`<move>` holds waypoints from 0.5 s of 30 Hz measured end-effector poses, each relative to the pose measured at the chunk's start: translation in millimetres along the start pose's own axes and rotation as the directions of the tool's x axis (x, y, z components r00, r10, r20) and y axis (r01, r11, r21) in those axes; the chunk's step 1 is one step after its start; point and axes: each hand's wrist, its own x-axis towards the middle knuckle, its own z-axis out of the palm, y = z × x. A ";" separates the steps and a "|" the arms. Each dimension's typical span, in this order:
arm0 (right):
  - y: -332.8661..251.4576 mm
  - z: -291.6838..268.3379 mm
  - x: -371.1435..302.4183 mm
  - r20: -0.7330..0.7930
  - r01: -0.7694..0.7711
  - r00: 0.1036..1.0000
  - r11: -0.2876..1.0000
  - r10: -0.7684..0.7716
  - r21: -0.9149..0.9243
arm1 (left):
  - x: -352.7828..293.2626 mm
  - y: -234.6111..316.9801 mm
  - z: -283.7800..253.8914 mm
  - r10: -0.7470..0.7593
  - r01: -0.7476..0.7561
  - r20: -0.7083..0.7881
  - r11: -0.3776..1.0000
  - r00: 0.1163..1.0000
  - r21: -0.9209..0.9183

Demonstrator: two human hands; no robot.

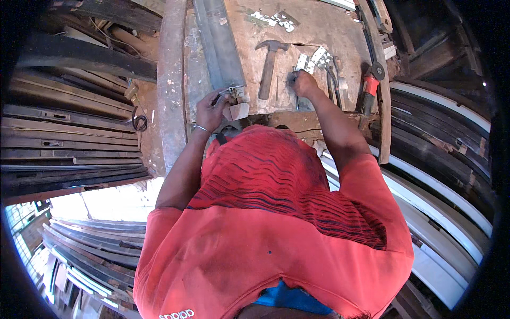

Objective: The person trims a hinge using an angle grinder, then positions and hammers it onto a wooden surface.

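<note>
My left hand (211,112) is at the near end of a long grey-painted wooden piece (218,50). Its fingers are pinched at a small metal fitting (236,91) there; what exactly they grip is too small to tell. A pale flat scrap (236,111) sits just below the fitting. Over the bench, my right hand (304,85) is closed, with something dark at its fingers that I cannot make out. Beyond it lie silver hinges (317,56) with screw holes. A claw hammer (269,69) rests between my hands, its head at the far end. Pliers (333,82) lie right of my right hand.
More hinges (284,21) lie farther back on the wooden bench (340,37). An angle grinder (370,87) with a red body stands at the bench's right edge. Stacked dark timber (69,133) fills the left side, and long pale boards (441,266) run along the right.
</note>
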 end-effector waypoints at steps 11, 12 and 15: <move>-109.3 -42.3 -45.5 -0.308 0.293 0.948 0.157 0.076 0.943 | -8.6 1.8 3.2 0.073 -0.073 -0.049 0.997 0.996 0.006; -121.5 -33.3 -54.2 -0.363 0.356 0.932 0.266 -0.026 0.896 | -9.4 5.0 2.7 0.071 -0.070 -0.051 0.997 0.996 0.008; -156.1 -19.8 -77.8 -0.394 0.440 0.898 0.359 -0.197 0.823 | -8.6 11.6 1.1 0.061 -0.060 -0.029 0.998 0.998 0.027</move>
